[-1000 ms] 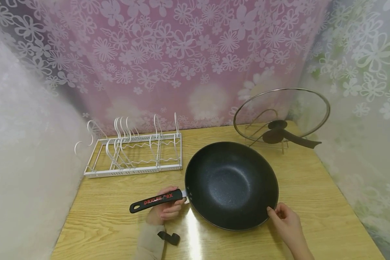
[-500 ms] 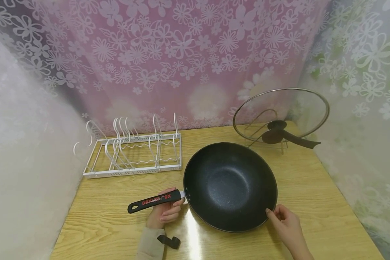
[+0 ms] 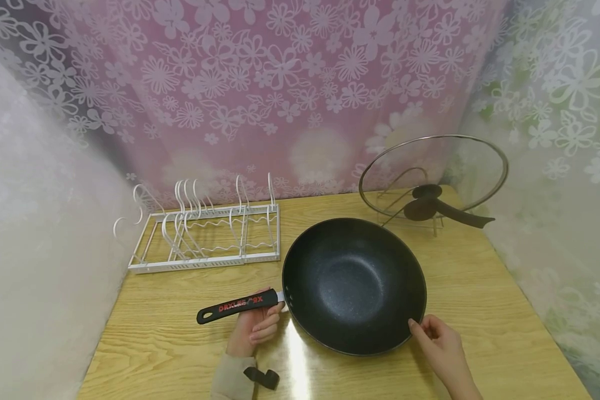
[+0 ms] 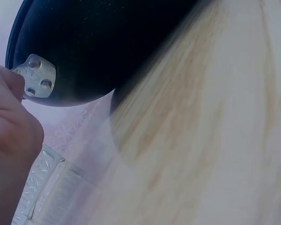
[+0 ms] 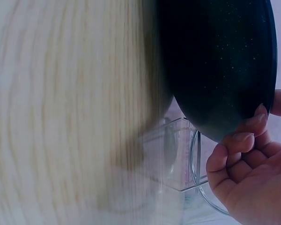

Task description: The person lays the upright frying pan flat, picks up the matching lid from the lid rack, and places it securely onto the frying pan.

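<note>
A black wok [image 3: 352, 286] with a long black handle [image 3: 235, 306] bearing red lettering stands upright at the middle of the table, its hollow side facing up. My left hand [image 3: 260, 325] grips the handle from beneath, close to where it joins the wok; in the left wrist view a riveted metal bracket [image 4: 40, 77] shows beside that hand. At the wok's lower right rim, my right hand [image 3: 442, 341] pinches the edge with thumb above. Its fingertips touch the wok's dark underside [image 5: 220, 61] in the right wrist view.
Left of the wok lies a white wire rack [image 3: 205, 239] with several curved dividers. At the back right, a glass lid [image 3: 502, 172] with a dark knob and handle [image 3: 425, 205] leans in a small wire stand [image 3: 435, 225]. The wooden table [image 3: 155, 333] meets floral curtains behind.
The wok has shifted very slightly left in the head view. Both hands keep their hold on it.
</note>
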`<state>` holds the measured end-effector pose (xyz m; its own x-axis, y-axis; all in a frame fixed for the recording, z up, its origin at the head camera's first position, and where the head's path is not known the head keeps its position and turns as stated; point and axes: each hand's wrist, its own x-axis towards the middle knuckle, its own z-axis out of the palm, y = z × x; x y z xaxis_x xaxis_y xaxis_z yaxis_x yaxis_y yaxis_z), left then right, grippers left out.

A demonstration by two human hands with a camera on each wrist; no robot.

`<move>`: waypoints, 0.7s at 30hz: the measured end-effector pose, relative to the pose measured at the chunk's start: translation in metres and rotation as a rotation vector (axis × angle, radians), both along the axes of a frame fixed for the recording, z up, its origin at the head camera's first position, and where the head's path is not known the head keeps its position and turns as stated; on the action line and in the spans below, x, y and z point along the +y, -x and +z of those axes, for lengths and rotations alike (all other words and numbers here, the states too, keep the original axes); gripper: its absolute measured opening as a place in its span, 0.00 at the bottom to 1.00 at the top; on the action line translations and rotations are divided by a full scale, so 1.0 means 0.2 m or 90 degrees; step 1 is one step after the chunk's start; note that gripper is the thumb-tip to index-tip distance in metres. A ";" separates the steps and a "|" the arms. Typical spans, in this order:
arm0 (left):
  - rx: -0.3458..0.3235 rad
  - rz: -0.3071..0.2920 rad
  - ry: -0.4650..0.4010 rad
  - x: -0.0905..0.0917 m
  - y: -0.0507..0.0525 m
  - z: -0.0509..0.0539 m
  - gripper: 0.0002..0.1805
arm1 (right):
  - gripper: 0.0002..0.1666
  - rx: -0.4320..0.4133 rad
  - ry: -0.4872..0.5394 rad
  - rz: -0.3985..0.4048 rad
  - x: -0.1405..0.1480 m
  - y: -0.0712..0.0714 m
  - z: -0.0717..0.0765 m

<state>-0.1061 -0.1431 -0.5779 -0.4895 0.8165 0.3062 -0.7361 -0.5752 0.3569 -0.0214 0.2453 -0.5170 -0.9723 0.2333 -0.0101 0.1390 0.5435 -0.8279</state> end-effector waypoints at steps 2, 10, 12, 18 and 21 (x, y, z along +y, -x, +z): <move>0.000 0.000 0.001 0.00 0.00 0.00 0.30 | 0.18 0.004 -0.002 0.001 0.00 0.00 0.00; -0.011 0.002 -0.002 0.01 0.01 0.02 0.29 | 0.19 0.030 -0.003 0.001 0.00 0.02 0.00; -0.014 0.004 -0.002 0.01 0.01 0.02 0.29 | 0.19 0.027 -0.001 -0.002 0.00 0.02 -0.01; -0.027 0.011 -0.006 0.01 0.02 0.02 0.27 | 0.18 0.013 -0.014 -0.005 0.00 0.04 -0.01; -0.026 0.021 -0.009 0.01 0.02 0.02 0.25 | 0.18 0.017 -0.015 0.001 0.00 0.04 -0.01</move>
<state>-0.1110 -0.1407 -0.5736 -0.5289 0.7948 0.2975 -0.7298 -0.6049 0.3187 -0.0293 0.2458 -0.5183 -0.9725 0.2319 0.0222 0.1157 0.5635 -0.8180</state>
